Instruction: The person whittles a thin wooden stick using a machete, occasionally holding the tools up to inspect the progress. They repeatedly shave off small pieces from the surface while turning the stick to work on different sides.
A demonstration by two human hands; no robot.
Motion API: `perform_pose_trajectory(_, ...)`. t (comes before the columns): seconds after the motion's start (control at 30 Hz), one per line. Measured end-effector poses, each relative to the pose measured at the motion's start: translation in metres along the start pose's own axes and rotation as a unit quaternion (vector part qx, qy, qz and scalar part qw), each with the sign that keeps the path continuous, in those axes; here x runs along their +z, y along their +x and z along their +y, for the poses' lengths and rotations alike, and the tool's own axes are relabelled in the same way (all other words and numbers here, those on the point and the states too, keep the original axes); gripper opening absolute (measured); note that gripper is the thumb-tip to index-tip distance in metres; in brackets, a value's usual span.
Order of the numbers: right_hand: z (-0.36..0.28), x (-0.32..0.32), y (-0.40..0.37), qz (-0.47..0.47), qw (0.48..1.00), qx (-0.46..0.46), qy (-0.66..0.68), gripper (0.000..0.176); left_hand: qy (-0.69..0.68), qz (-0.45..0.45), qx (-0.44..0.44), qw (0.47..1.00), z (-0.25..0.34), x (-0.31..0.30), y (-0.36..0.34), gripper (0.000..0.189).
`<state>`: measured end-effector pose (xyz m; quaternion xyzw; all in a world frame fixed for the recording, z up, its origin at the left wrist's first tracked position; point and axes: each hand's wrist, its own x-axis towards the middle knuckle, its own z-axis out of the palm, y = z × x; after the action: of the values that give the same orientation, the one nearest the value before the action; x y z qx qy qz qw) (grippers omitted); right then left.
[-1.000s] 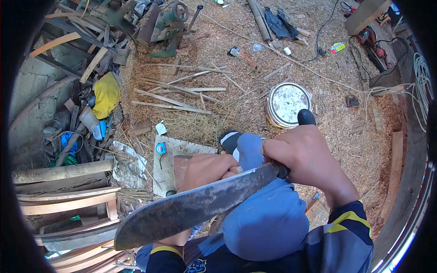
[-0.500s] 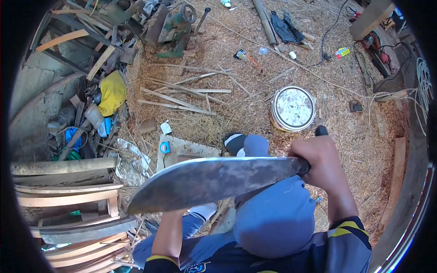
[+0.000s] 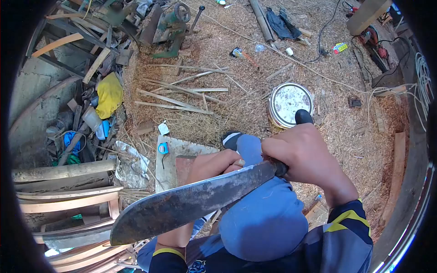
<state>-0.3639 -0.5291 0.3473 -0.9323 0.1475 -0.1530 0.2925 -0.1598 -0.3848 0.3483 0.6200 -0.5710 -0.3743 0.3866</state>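
Observation:
A broad, dark-stained machete (image 3: pixel 182 202) lies across the view, its wide tip at lower left and its bright edge uppermost. Its dark handle, with the butt sticking out at the top, is wrapped by my right hand (image 3: pixel 298 145). My left hand (image 3: pixel 214 164) is behind the blade, fingers curled and thumb tip at the upper edge near the handle end. Whether those fingers grip anything is hidden by the blade. Below the machete is my raised knee (image 3: pixel 264 223) in blue-grey cloth.
A stained round bucket lid (image 3: pixel 291 104) tops a bucket ahead. Thin wood strips (image 3: pixel 182 93) lie on shavings. A blue tape measure (image 3: pixel 163 148) rests on a board (image 3: pixel 186 144). Curved timbers (image 3: pixel 68 202) are stacked at left, a green metal machine (image 3: pixel 170 27) behind, cables at right.
My right hand has moved left and toward me, tilting the machete's tip lower. My left hand has come up from behind the blade to its upper edge.

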Motion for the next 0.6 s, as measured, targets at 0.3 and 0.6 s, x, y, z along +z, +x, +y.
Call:
perform_pose_trajectory(0.3, 0.0000, -0.0013, 0.0010, -0.015, 1.000, 0.006, -0.009, 0.022, 0.021, 0.008, 0.038, 0.999, -0.0034, 0.0033, 0.0032, 0.021)
perform_pose_trajectory(0.6, -0.0060, -0.0033, 0.0023, 0.000, 1.000, -0.019, -0.023, 0.017, 0.047, -0.001, 0.129, 0.991, -0.0086, -0.0020, 0.0011, 0.023)
